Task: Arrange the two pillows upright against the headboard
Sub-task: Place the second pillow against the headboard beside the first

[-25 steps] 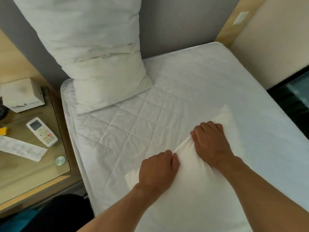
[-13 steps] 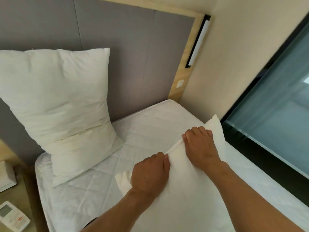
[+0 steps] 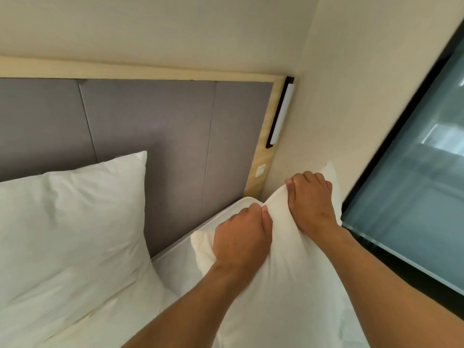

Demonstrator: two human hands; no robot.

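Observation:
One white pillow point(image 3: 70, 227) stands upright on the left, leaning against the grey padded headboard point(image 3: 150, 126). A second white pillow point(image 3: 288, 285) is lifted above the right side of the mattress point(image 3: 173, 267). My left hand point(image 3: 241, 239) is clenched on its top edge near the left corner. My right hand point(image 3: 311, 199) grips the same edge further right, close to the beige side wall. The lower part of this pillow runs out of the frame.
A wooden frame point(image 3: 261, 172) borders the headboard, with a black and white light bar point(image 3: 281, 114) on its right post. A beige wall point(image 3: 351, 96) stands right of the bed. A dark-framed glass panel point(image 3: 414, 184) fills the far right.
Both hands have raised the second pillow off the mattress and carried it up and right toward the headboard corner. The view has tilted up, and the bedside table has left the frame.

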